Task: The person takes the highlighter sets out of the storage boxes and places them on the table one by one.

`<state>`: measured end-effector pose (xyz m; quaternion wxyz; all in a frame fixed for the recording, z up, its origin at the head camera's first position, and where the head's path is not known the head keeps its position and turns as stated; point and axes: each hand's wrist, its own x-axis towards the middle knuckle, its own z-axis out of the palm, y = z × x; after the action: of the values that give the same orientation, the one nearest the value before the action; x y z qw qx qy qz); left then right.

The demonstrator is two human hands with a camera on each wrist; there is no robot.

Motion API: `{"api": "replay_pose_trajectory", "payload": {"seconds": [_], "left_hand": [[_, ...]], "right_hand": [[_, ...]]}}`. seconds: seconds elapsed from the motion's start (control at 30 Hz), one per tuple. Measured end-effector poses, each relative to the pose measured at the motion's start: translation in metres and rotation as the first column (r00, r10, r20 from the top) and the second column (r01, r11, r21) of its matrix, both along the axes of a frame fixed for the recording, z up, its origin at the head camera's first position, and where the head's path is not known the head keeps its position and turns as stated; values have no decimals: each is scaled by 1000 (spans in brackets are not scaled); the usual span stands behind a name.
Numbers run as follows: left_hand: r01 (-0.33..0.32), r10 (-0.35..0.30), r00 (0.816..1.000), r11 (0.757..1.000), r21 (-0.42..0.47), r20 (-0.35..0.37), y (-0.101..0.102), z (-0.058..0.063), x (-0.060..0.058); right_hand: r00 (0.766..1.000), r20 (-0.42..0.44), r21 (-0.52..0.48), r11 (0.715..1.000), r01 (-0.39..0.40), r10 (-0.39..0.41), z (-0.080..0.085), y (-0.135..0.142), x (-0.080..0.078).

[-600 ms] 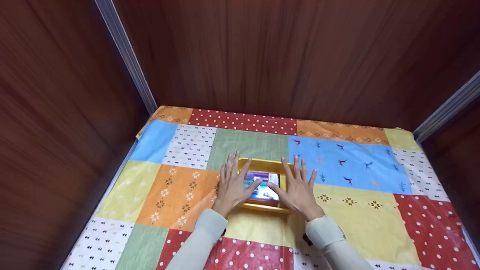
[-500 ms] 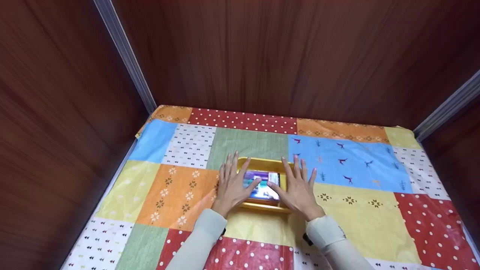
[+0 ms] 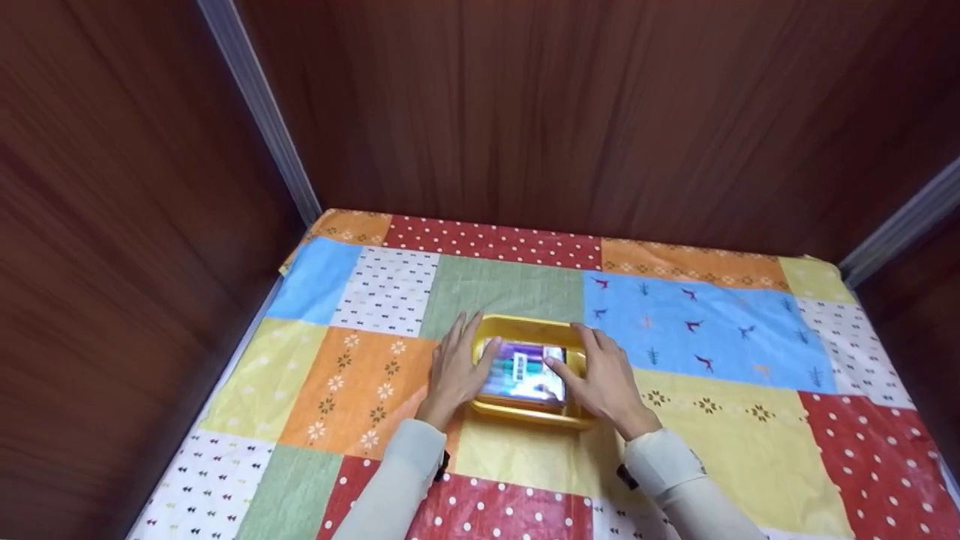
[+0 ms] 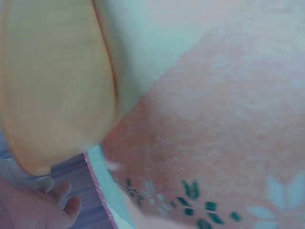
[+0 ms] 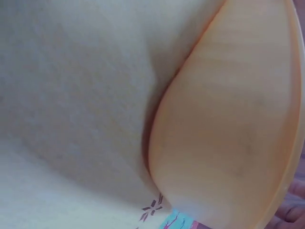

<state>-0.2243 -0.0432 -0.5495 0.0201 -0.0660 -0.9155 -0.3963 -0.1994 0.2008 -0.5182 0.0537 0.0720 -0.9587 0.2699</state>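
Note:
A yellow plastic tray [image 3: 536, 416] sits on the patterned cloth, its walls filling part of both wrist views. Inside lies a shiny flat pack [image 3: 517, 379] with purple, teal and blue stripes and a white label. My left hand [image 3: 456, 371] is over the tray's left side, fingers at the rim and thumb over the pack's left edge. On the opposite side, my right hand [image 3: 609, 379] has its fingers at the right rim and its thumb near the pack's right edge. In the right wrist view, bent fingers [image 5: 288, 212] show beyond the tray's rim.
The patchwork cloth [image 3: 712, 435] covers the table. Dark wood panels [image 3: 525, 112] stand behind and at both sides, joined by metal strips [image 3: 262, 112] at the corners.
Both hands, earlier spread wide over the tray, have lowered with their fingers bending toward the rim. The thumbs have moved apart, uncovering more of the pack. The head view has shifted slightly.

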Motion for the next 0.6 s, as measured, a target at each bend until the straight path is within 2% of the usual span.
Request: {"api": "replay_pose_trajectory", "payload": {"seconds": [0.27,0.6], "left_hand": [[3,-11,999,986,168,47,-3,-10,0],[3,-24,995,976,217,94,-2,-20,-4]], "right_hand": [[997,69,-37,999,-39,41,1,-2,-5],[987,135,-1,996,-88,88,2,3,-17]]}}
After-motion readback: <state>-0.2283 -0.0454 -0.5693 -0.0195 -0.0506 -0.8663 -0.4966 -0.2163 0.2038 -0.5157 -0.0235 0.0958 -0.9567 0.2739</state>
